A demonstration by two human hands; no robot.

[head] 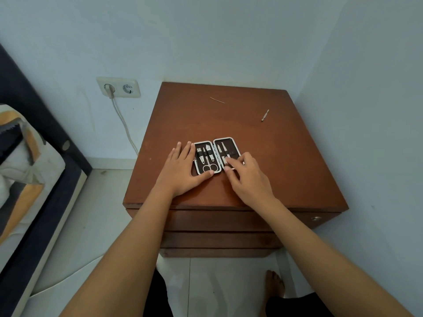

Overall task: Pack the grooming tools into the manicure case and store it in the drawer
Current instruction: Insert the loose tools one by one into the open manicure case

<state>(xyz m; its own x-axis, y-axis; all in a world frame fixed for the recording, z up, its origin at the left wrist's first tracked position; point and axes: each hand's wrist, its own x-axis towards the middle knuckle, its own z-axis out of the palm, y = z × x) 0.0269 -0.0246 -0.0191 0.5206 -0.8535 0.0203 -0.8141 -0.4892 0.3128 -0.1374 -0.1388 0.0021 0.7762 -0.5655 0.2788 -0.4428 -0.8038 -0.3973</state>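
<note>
Brown wooden tabletop [286,156] carries the open, white-rimmed oblong manicure case [216,154]. Left hand [183,170] lies flat, grip wide; right hand [248,177] pinches a slim metal tool [229,166].

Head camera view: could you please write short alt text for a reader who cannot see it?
An open manicure case lies on a brown nightstand, the left hand steadying it while the right hand slips a tool into its right half. Two loose metal tools, a thin one and a thicker one, lie farther back.
</note>
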